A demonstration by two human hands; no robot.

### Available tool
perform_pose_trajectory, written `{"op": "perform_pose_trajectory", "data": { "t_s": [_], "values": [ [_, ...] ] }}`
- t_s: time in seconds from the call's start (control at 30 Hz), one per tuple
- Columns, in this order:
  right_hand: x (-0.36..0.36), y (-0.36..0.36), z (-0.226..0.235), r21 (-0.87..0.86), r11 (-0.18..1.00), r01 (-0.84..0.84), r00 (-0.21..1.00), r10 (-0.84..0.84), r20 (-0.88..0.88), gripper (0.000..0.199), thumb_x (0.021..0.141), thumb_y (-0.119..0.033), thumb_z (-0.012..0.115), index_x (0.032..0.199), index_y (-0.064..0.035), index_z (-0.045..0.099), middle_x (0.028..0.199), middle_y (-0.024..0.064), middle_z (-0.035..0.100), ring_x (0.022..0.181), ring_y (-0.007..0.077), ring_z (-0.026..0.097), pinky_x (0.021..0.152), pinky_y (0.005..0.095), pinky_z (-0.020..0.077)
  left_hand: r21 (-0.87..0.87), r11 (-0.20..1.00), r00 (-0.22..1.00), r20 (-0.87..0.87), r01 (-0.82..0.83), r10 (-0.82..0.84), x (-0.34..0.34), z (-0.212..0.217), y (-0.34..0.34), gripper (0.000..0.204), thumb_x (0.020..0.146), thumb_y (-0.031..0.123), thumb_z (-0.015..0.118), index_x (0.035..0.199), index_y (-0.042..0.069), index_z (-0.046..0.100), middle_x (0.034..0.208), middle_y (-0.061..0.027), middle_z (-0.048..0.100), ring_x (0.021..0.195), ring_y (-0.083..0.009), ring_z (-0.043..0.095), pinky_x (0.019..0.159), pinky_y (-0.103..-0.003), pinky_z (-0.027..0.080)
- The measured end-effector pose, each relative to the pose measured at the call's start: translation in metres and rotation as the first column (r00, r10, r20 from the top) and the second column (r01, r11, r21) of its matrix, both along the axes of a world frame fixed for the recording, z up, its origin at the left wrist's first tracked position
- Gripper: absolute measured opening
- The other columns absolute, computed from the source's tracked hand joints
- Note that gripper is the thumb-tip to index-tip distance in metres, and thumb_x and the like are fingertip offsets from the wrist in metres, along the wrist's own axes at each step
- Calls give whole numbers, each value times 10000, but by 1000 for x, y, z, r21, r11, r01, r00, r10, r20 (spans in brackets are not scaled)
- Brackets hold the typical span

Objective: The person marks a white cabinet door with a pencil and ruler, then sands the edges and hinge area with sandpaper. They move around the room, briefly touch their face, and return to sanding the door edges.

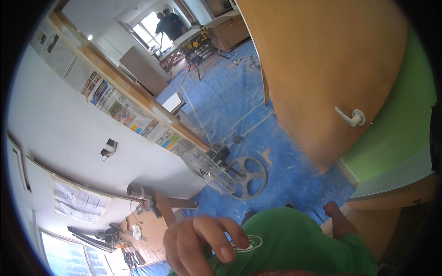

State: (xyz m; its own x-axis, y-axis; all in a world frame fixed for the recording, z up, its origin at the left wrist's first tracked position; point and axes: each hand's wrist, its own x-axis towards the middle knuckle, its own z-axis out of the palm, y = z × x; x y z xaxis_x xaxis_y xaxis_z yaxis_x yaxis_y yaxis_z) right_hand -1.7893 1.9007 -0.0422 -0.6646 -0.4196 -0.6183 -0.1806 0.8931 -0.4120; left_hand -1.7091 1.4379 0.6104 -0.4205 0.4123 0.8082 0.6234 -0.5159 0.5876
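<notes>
My left hand [197, 244] is raised close in front of my green shirt [294, 239]. Its fingers hang loosely bent and apart, and no object shows in them. At my right side my right arm hangs low, with the right hand [329, 208] small in view beside the shirt; how its fingers are held is too small to make out. Ahead of me a fan [207, 169] with a wire cage and a round spoked base [263, 180] is on the blue floor sheet [294, 156]. A wooden door [317, 69] with a white lever handle [353, 117] is on the right.
A worktable [154, 239] with tools is at lower left, by a window. Newspaper [115, 106] covers part of the left wall beside a wooden door frame [133, 96]. Through the opening, a yellow-and-black saw on a stand [199, 40] and people [171, 26] are visible.
</notes>
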Motion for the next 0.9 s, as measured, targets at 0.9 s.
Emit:
{"op": "perform_pose_trajectory", "data": {
  "t_s": [0.9],
  "values": [
    [-3,8,-16,99,986,-135,991,132,37,255,734,-261,792,953,-136,747,861,128,733,838,320,707,745,462,563,-778,500,-232,604,-381,762,73,-356,-139,271,981,268,659,1001,14,749,986,-73,737,947,-163,658,843,-324,518]
  ]
}}
